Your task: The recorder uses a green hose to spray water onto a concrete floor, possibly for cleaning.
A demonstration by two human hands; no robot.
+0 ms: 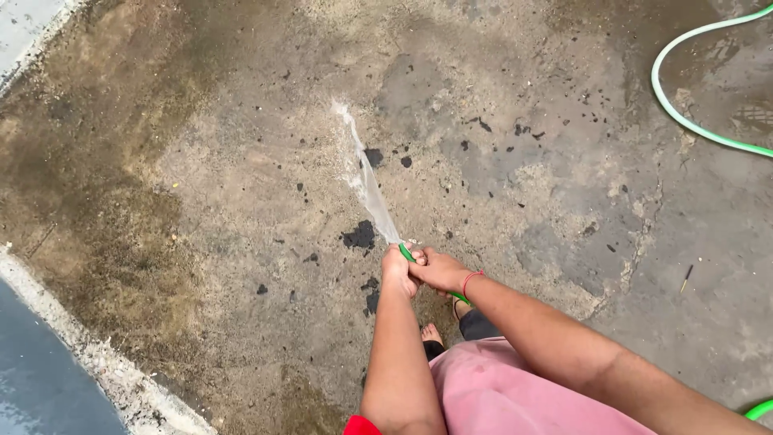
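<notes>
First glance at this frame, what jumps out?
Both hands, left hand and right hand, grip the end of a green hose at centre, and a water jet shoots up-left onto the stained concrete floor. More of the hose loops at upper right.

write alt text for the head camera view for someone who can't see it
Seen from above, a person grips the end of a green hose with the left hand and right hand, spraying a water jet onto a stained, wet concrete floor. More hose loops at the upper right.
</notes>
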